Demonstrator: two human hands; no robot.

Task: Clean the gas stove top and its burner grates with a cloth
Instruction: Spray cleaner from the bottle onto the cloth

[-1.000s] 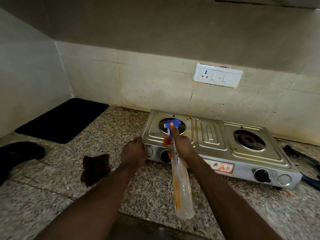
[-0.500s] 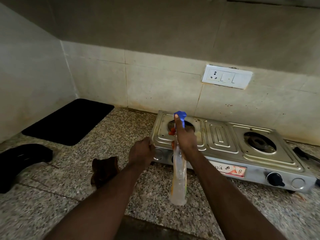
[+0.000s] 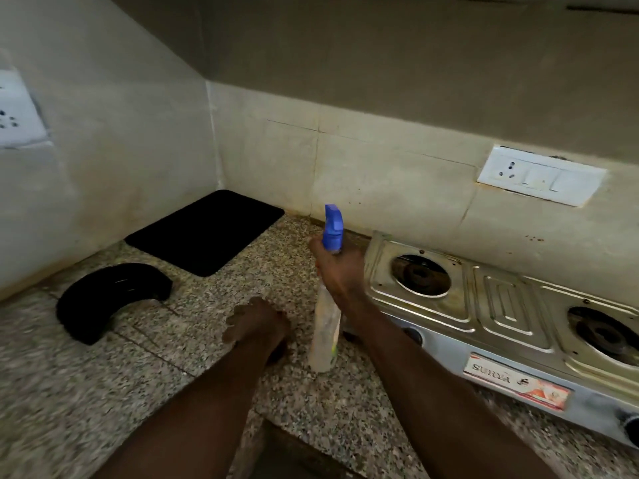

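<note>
Steel stove [image 3: 498,305] labelled SURYA, right hand [image 3: 340,271] gripping spray bottle [image 3: 326,326], left hand [image 3: 257,323] loosely curled, empty.

I see the stove [image 3: 501,305] on the counter [image 3: 103,392] right of my right hand [image 3: 340,271], whose fingers grip the spray bottle [image 3: 326,305]. A mat [image 3: 205,231] lies behind my left hand [image 3: 256,323], a socket [image 3: 541,176] behind the stove.
</note>
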